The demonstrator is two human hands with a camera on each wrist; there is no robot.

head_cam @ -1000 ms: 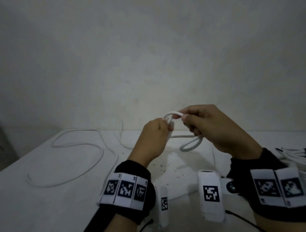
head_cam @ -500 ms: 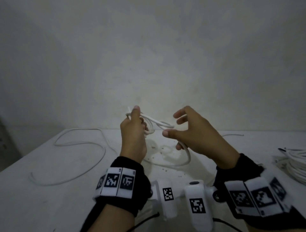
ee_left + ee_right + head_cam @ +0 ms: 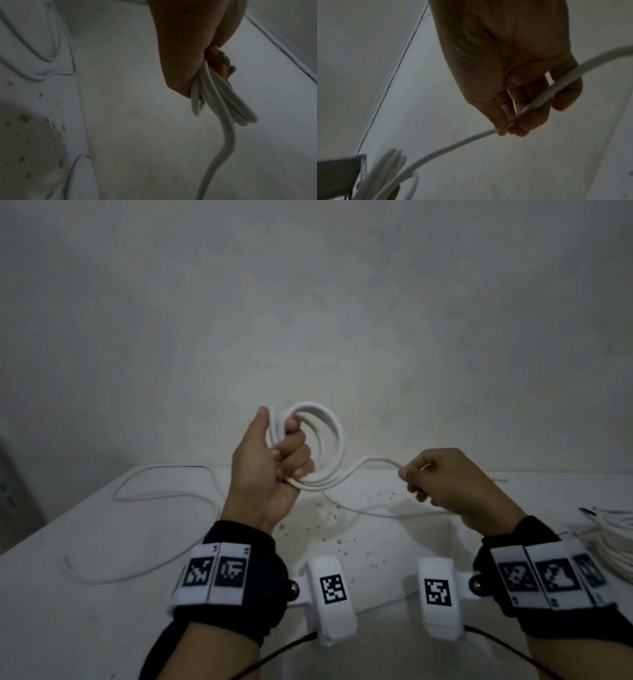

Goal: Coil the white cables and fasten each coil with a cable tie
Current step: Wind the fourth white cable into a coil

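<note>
The person is holding both hands up above the white table [image 3: 102, 628], well apart from each other. The left hand [image 3: 270, 470] is gripping a coil [image 3: 325, 446] of white cable, fingers curled through its few loops and thumb standing up beside them. One strand is running from the coil across to the right hand [image 3: 448, 484], whose fingers are curling round it and pinching it. More of the cable is lying slack on the table at the left [image 3: 144, 498]. Another bundle of white cable [image 3: 616, 546] is sitting at the table's right edge.
</note>
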